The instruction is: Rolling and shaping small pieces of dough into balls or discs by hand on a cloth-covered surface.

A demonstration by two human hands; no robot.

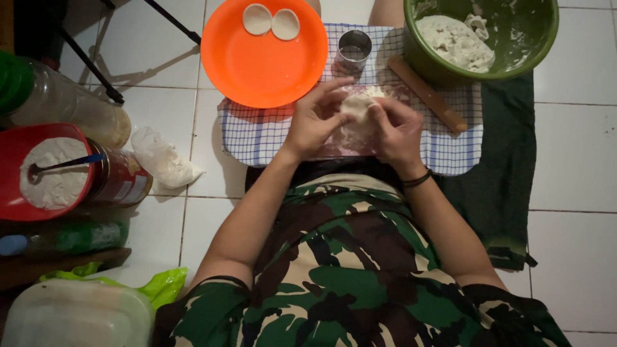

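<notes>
A lump of white dough (358, 106) is pinched between both hands above a blue-checked cloth (257, 138). My left hand (315, 119) grips its left side with fingers curled over the top. My right hand (397, 132), with a dark band at the wrist, holds its right side. Just beyond lie a wooden rolling pin (429, 95) and a round metal cutter (354, 49). An orange plate (257, 64) carries two flat dough rounds (271, 22). A green bowl (533, 45) at the far right holds more dough.
At the left stand a red bowl of flour (13, 151) with a spoon, a red tin (122, 178), a knotted plastic bag (160, 157), bottles and a lidded tub (74, 315). A dark green towel (501, 186) lies under the cloth on the white tiled floor.
</notes>
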